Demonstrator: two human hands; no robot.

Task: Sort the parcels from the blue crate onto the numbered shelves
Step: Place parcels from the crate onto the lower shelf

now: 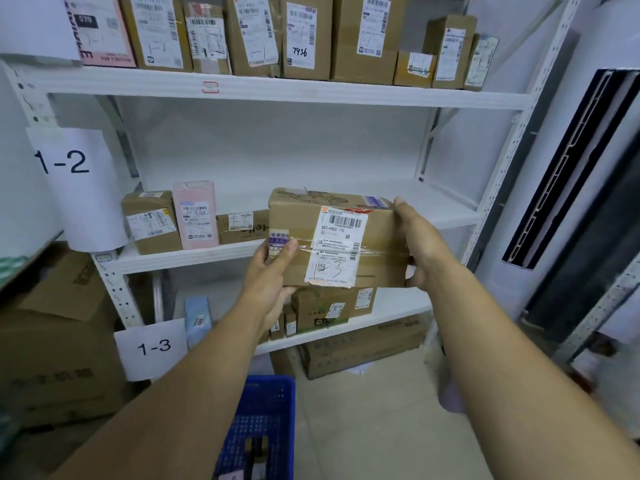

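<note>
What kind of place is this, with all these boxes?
Probably a parcel sorting or pickup storeroom. White metal shelves bear a 1-2 sign and a 1-3 sign, labelled cardboard parcels line them, and the left hand and right hand grip a barcoded parcel; a blue crate sits on the floor.

At nine o'clock, a stack of large brown cartons (59,341) is sitting on the floor. The top one's flap (65,289) is standing open, and printed characters are showing dimly on the side below. Just past the centre, toward five o'clock, a long flat carton (363,348) is lying on the pale tiled floor (363,438), with a scrap of white paper (360,370) lying just beside its front edge. At three o'clock, a long dark panel (568,174) with a ribbed edge is leaning upright against the white wall (588,57). At four o'clock, a perforated grey metal rail (602,317) is running diagonally, too blurred to read further.
</note>
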